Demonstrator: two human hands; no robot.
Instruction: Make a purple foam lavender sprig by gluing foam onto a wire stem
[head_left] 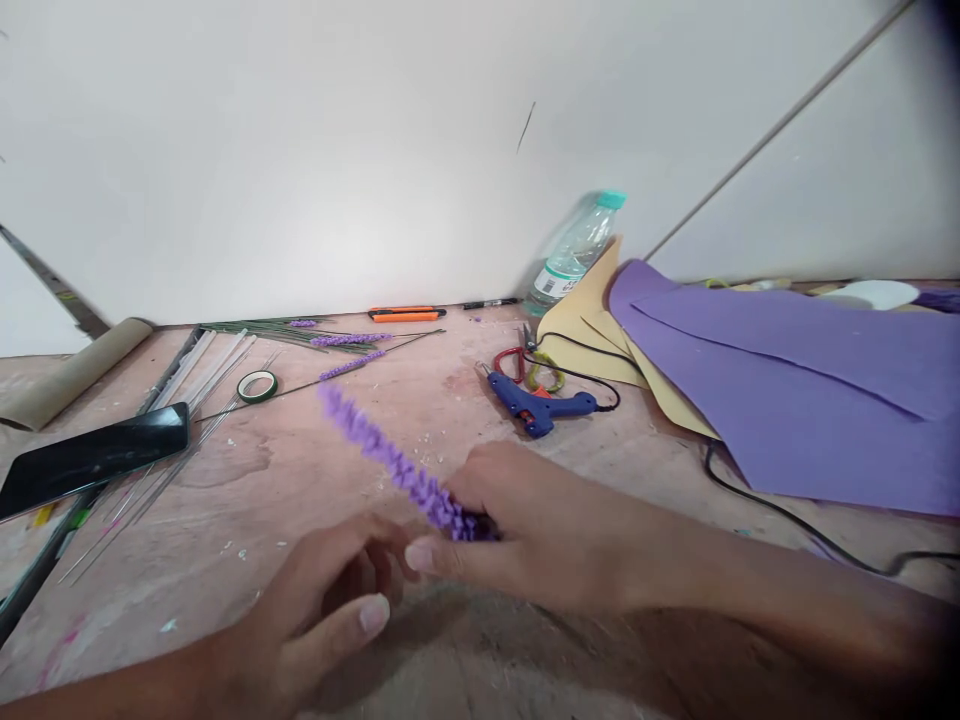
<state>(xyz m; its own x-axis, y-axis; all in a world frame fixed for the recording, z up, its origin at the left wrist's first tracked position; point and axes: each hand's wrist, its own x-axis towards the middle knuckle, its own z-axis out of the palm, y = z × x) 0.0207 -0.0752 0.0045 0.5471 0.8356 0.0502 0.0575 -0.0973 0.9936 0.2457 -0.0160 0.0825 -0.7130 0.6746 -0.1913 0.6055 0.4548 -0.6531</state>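
Observation:
A purple artificial lavender stem (pixel 390 455) slants up to the left from my right hand (pixel 517 530), whose fingers are closed around its lower end. The rest of that end is hidden in the hand. Close by on the left, my left hand (pixel 330 590) has bent fingers with the thumb apart, and nothing shows between them. Its fingertips are near my right thumb; I cannot tell if they touch. Beyond my right hand lie a blue glue gun (pixel 536 400) and scissors with red and yellow-green handles (pixel 510 365).
Purple sheets (pixel 810 390) and tan sheets (pixel 585 330) lie right, beside a tilted bottle (pixel 574 255). A black cable (pixel 795 515) crosses the right side. Left are a phone (pixel 97 455), green tape (pixel 257 387), a cardboard tube (pixel 75 375) and thin rods. An orange cutter (pixel 407 314) lies by the wall.

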